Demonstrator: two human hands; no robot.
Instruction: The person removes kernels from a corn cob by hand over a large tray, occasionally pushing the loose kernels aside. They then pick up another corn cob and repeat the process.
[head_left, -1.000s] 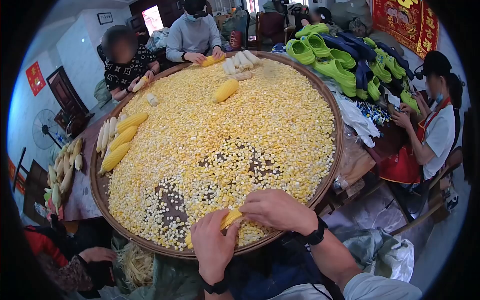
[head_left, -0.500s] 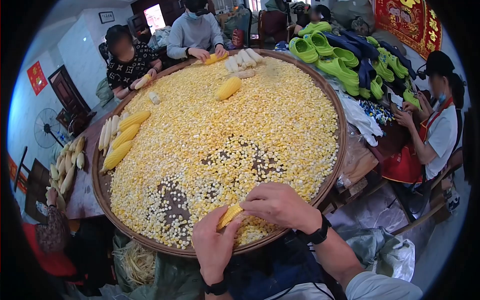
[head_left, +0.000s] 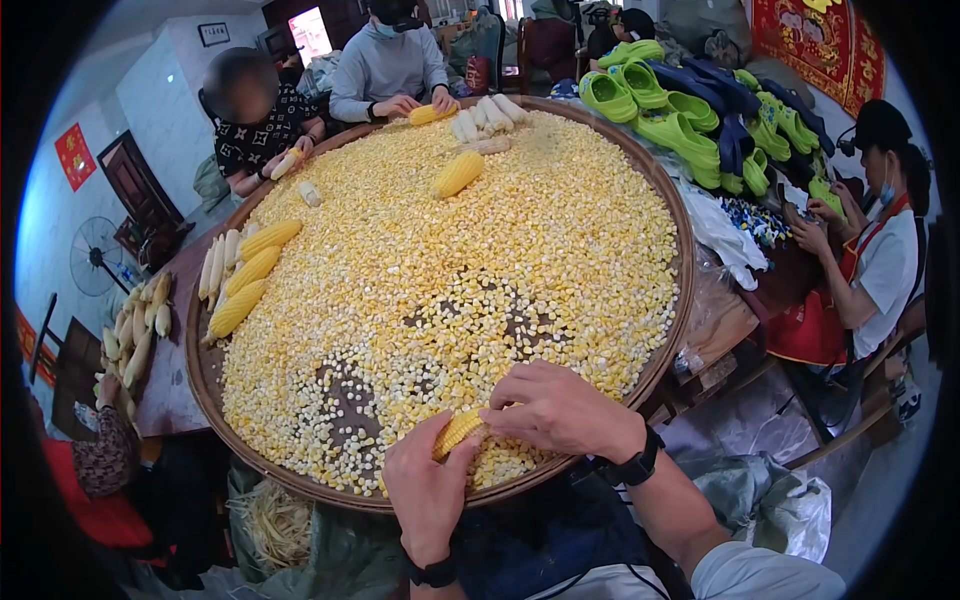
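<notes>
An ear of corn (head_left: 459, 434) lies between my two hands over the near edge of the big round tray (head_left: 688, 250). My left hand (head_left: 427, 485) is wrapped round its left end. The fingers of my right hand (head_left: 548, 408) press on its right end, their tips partly hidden behind the knuckles. Loose corn kernels (head_left: 480, 230) cover most of the tray below and beyond my hands. Dark tray bottom shows through in patches near me.
Several whole ears (head_left: 252, 270) and pale cobs (head_left: 217, 265) lie at the tray's left. Another ear (head_left: 458, 175) and a pile of cobs (head_left: 490, 117) are farther back. Two people handle corn across the tray. Green clogs (head_left: 680, 140) are heaped at right, near another seated person (head_left: 875, 240).
My right fingers have shifted slightly on the ear of corn; my left hand keeps its place. Across the tray, the person at left has leaned the head a little.
</notes>
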